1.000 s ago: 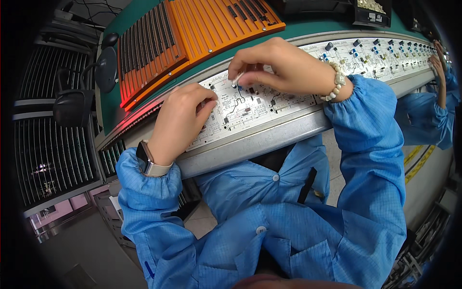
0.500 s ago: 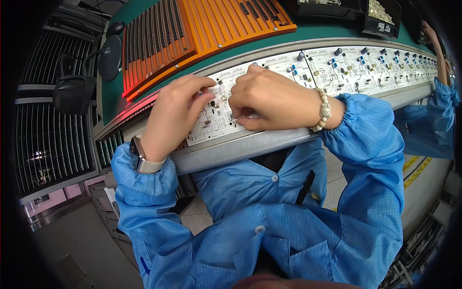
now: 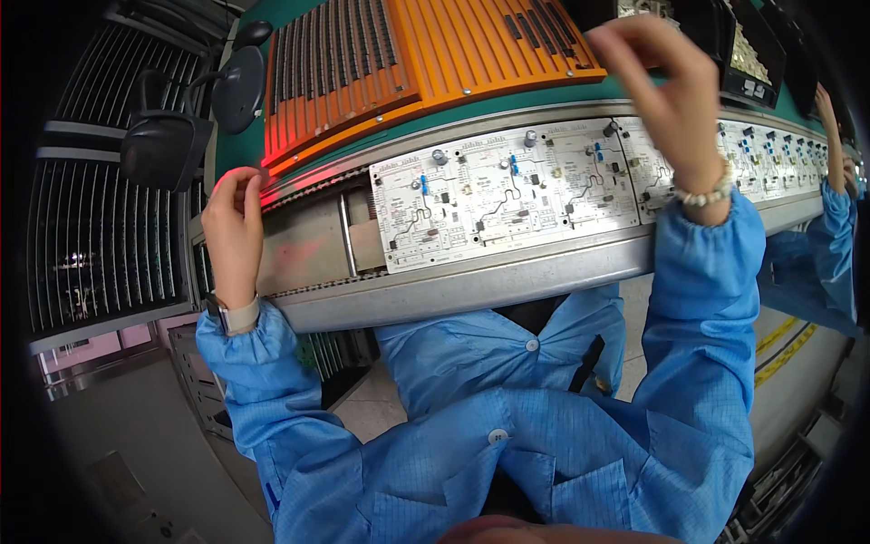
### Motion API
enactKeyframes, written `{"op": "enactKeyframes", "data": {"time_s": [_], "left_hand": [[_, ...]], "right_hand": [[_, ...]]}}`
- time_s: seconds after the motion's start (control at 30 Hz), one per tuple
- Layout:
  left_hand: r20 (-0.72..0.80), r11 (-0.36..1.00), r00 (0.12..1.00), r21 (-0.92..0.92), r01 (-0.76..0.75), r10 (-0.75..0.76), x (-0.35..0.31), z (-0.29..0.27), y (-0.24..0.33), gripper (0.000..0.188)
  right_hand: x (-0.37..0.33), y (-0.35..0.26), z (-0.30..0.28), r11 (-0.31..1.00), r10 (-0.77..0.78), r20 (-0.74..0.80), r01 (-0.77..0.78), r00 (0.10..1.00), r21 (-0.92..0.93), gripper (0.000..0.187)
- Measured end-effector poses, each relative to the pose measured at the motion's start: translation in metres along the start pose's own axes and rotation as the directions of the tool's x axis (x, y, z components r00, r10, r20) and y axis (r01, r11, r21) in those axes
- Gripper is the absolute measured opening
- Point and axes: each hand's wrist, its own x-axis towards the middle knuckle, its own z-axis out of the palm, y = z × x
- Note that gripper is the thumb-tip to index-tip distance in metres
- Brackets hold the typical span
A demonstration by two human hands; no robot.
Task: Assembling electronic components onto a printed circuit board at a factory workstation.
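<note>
Beside the near left corner of the orange slotted tray [image 3: 489, 45], my left hand [image 3: 234, 227] is raised over the conveyor rail. Its thumb and fingers are pressed together near a small dark bit, which I cannot make out. My right hand [image 3: 671, 86] is blurred, with thumb and forefinger stretched towards the tray's right edge. Whether those tips meet or hold anything is unclear. White circuit boards [image 3: 507, 195] with blue, black and grey parts lie in a row on the conveyor, and neither hand touches the leftmost ones.
Dark strips [image 3: 335, 72] fill slots in the tray's left half. Black bins [image 3: 752, 86], one with pale parts, stand at the back right. A black round-headed device [image 3: 237, 91] stands at the left. Another person's arm [image 3: 829, 136] shows at the far right.
My hands have left the board and moved apart: the left to the tray's near left corner, the right up to its right edge. In view, boards and tray sit further right.
</note>
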Motion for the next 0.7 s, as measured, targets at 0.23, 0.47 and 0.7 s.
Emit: {"op": "enactKeyframes", "data": {"time_s": [0.23,0.47,0.7], "left_hand": [[-0.057,0.989,0.988,-0.029,-0.145,0.143,0.046,0.035,-0.055,0.019],[-0.056,0.979,0.995,-0.185,-0.090,0.081,0.050,0.043,-0.065,0.013],[-0.105,0.920,0.994,-0.391,-0.035,-0.007,0.048,0.041,-0.069,0.012]], "right_hand": [[-0.007,0.045,-0.020,0.871,0.066,0.058,-0.029,0.996,-0.491,0.058],[-0.015,0.037,-0.008,0.698,0.130,0.233,0.078,0.964,-0.712,0.068],[-0.008,0.030,-0.007,0.691,0.228,0.192,-0.020,0.955,-0.723,0.063]]}}
